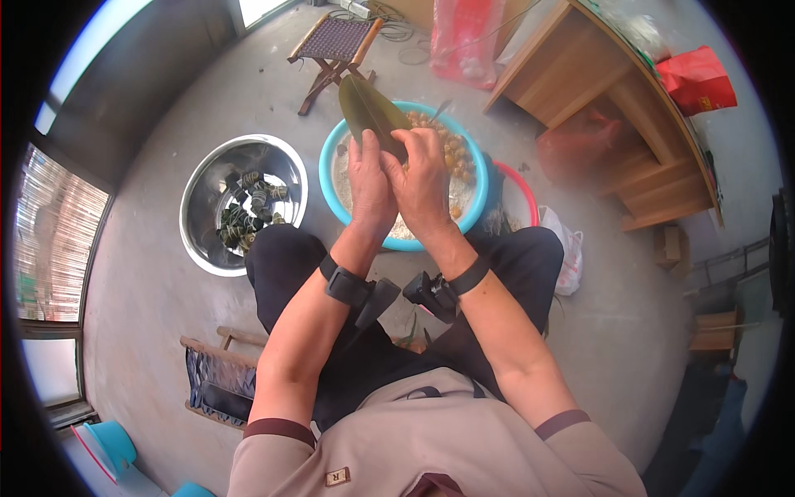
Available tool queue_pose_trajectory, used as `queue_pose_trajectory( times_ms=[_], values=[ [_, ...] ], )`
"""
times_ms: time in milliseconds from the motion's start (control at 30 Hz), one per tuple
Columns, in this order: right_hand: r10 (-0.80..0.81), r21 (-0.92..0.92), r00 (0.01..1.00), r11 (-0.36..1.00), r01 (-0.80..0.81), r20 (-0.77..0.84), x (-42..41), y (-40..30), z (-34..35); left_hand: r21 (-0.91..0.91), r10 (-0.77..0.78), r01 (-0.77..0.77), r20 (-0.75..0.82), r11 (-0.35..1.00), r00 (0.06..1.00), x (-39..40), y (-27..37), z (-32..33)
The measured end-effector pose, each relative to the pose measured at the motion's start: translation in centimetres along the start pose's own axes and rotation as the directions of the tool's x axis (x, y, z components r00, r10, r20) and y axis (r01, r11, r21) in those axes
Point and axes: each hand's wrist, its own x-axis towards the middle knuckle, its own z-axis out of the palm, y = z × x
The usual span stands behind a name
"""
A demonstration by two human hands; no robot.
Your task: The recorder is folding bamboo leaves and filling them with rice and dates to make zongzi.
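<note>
Both my left hand (372, 186) and my right hand (422, 177) hold a broad green leaf (369, 110), its wide part pointing away from me. They meet above a turquoise-rimmed basin (338, 214). White rice (404, 231) lies in that basin, with yellowish-brown round pieces (456, 155) heaped on its right side. A dark utensil handle (441, 109) sticks up at the basin's far edge. To the left, a shiny metal basin (199, 186) holds several leaf-wrapped dumplings tied with string (258, 196). My fingers hide the leaf's near end.
A folding stool (338, 40) stands ahead, and another low seat (220, 373) is at my left side. A red-rimmed basin (525, 186) and a white plastic bag (562, 248) sit by my right knee. Wooden furniture (596, 81) is at the right. Cables (397, 28) lie on the floor.
</note>
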Motion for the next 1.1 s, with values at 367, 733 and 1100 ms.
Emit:
queue_pose_trajectory(
  times_ms=[367,733,1100],
  values=[
    [0.032,0.116,0.999,0.993,-0.029,-0.018,0.4,-0.6,0.1,0.031,0.055,-0.054,-0.033,0.998,0.998,0.4,0.1,-0.2],
    [0.105,0.215,0.994,0.971,-0.107,0.019,0.2,0.3,0.3,0.051,0.007,-0.007,-0.008,0.999,1.000,0.3,-0.2,-0.7],
    [0.156,0.211,0.984,0.962,-0.171,0.086,0.5,-0.1,-0.7,-0.024,-0.014,0.013,-0.011,1.000,1.000,-0.1,-0.5,-0.7]
  ],
)
